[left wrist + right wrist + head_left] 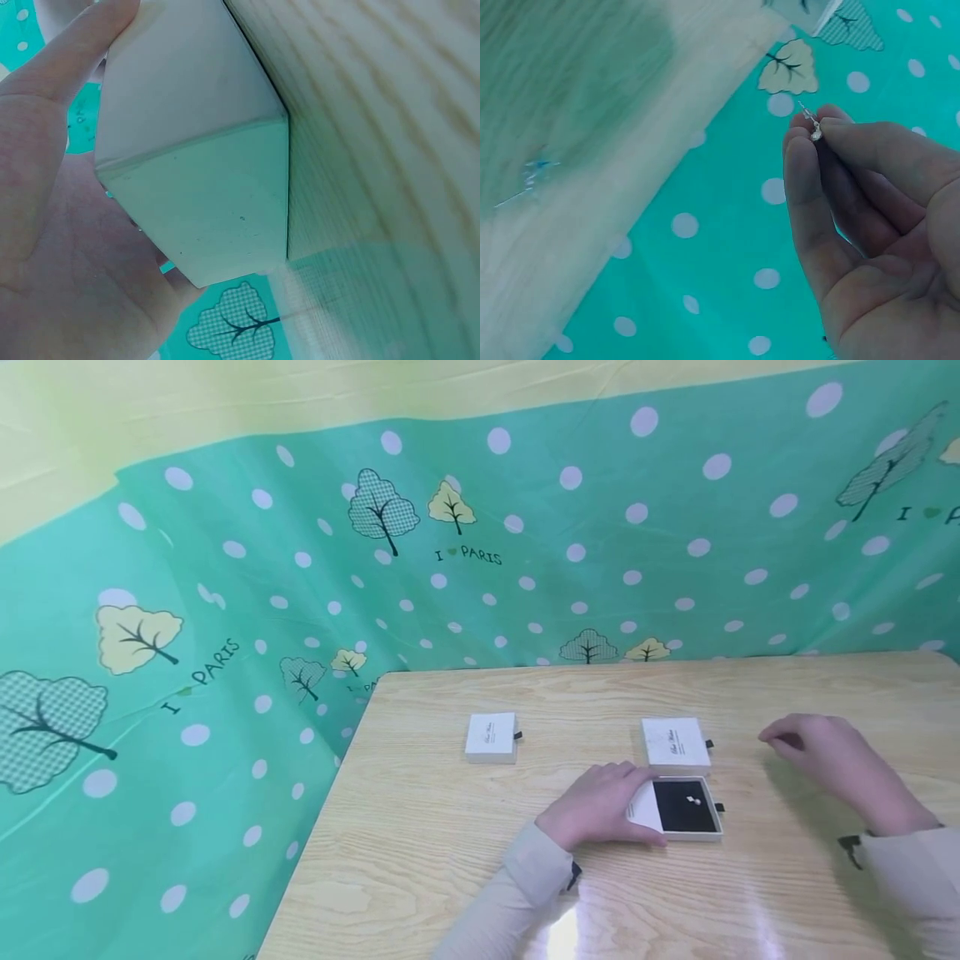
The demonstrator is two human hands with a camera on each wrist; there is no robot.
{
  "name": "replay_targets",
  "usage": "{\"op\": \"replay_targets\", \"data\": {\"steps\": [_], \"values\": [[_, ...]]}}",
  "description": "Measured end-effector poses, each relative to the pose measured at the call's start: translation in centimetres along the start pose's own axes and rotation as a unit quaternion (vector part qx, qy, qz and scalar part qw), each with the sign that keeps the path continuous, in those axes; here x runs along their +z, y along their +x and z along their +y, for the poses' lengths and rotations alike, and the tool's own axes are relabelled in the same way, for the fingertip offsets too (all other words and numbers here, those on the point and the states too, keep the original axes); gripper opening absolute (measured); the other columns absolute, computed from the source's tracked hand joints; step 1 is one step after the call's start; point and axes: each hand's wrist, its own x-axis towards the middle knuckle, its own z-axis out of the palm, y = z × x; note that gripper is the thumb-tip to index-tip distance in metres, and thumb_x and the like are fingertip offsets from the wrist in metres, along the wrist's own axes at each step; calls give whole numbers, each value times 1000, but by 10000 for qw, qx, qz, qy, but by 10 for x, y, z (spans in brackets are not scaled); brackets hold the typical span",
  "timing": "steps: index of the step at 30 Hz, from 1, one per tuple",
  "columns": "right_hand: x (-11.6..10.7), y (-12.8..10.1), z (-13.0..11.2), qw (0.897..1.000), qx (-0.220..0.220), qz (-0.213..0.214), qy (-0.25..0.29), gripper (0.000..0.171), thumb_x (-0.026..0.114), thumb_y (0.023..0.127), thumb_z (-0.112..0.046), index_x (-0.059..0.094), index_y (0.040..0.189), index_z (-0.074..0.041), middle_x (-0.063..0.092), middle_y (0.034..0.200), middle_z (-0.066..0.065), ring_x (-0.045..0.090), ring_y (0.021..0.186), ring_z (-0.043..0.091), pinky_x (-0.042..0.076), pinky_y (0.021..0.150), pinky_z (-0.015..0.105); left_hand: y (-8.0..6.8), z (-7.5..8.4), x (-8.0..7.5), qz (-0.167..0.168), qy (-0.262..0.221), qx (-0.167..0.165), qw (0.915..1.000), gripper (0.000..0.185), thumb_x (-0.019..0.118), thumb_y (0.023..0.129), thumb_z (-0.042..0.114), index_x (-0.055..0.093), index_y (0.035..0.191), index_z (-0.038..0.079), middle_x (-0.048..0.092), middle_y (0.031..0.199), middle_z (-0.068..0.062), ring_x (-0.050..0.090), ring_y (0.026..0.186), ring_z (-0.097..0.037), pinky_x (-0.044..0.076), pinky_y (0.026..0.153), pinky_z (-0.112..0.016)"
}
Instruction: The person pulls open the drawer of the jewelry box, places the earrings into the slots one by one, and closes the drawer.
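**Holding one earring clear of the open box**

Pinching a small silvery earring (814,132) between thumb and fingertips, the right hand (832,760) hovers above the wooden table (450,852), off to the right of the boxes. The open jewellery box (684,808) lies just in front of the person, its black insert exposed, with one small pale piece (694,800) on it. The left hand (600,806) grips that box by its left side, fingers curled round the white wall.

By my reading, one piece is out and one remains on the insert. A closed white box (676,745) touches the open one at its far edge. Another closed box (492,737) sits well apart to the left. Behind the table hangs a green dotted cloth (225,610).
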Motion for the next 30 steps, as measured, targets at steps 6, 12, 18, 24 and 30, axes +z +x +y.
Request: {"op": "replay_targets", "data": {"steps": [6, 12, 18, 24, 30], "values": [[1, 0, -14, 9998, 13, -105, 140, 19, 67, 89, -1, 69, 104, 10, 67, 104, 33, 63, 98, 52, 52, 81, 61, -1, 0, 2, -28, -53, -20, 10000, 93, 69, 73, 75, 43, 148, 26, 57, 127, 11, 49, 95, 0, 41, 88, -16], [7, -2, -23, 9994, -200, 85, 269, 18, 70, 87, -3, 70, 101, 9, 70, 97, 28, 67, 91, 45, 54, 79, 58, -2, 0, 4, -31, -41, -31, 10000, 93, 69, 73, 74, 42, 148, 26, 57, 128, 11, 49, 95, 0, 41, 87, -16], [10, -2, -32, 9983, -423, 106, 378, 14, 71, 85, 1, 72, 97, 7, 72, 94, 24, 70, 85, 39, 56, 75, 52, -2, -1, 2, -23, -14, -39, 10000, 92, 69, 74, 74, 43, 148, 26, 57, 127, 11, 49, 96, 0, 41, 87, -16], [14, -2, -37, 9981, -483, 27, 394, 13, 71, 84, 2, 73, 97, 5, 72, 95, 24, 70, 85, 37, 57, 74, 50, -2, 0, -1, -19, -69, -45, 10000, 92, 70, 74, 73, 42, 148, 27, 57, 128, 11, 49, 96, 0, 41, 89, -17], [19, -1, -43, 9955, -827, 194, 430, 10, 73, 81, 3, 75, 91, 0, 74, 89, 16, 70, 79, 29, 59, 70, 43, -1, 0, -2, 4, -47, -16, 10000, 92, 70, 74, 73, 42, 148, 27, 57, 127, 11, 49, 95, 0, 41, 86, -16]]}}
